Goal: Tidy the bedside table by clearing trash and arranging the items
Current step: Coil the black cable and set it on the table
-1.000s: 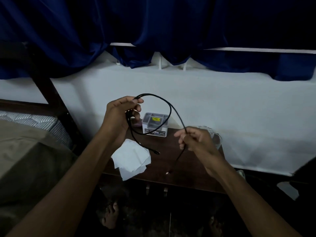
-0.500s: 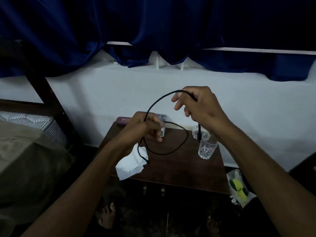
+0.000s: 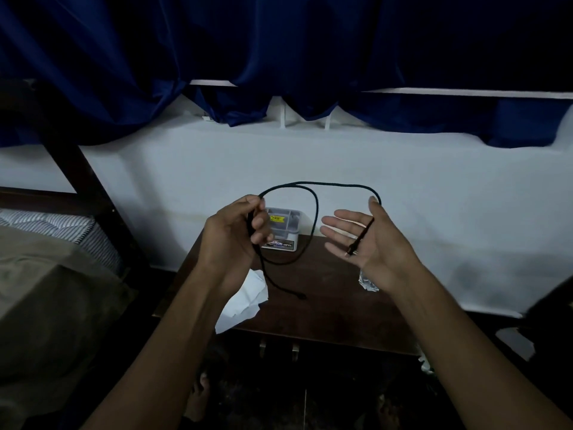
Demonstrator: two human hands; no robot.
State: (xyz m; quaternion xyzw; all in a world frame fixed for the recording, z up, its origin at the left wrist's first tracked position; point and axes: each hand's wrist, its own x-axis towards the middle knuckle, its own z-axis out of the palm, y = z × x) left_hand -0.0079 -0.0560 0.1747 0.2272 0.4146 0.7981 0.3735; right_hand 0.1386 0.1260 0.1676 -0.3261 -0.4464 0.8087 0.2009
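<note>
Head view: the left hand [image 3: 235, 234] is clenched on a half-coiled black cable [image 3: 316, 218] above the bedside table [image 3: 325, 305]; the right hand [image 3: 369, 240], fingers spread, carries its far end. Crumpled paper [image 3: 245, 299] at seven o'clock awaits clearing; the small box [image 3: 283, 231] stands at twelve.

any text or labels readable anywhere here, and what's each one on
"OPEL": label on the front of the small clear plastic box, beside a small car picture.
Yellow sticker on the box's top: dark print, too blurred to read.
No other text shows on the black cable, the white paper or the table.
</note>
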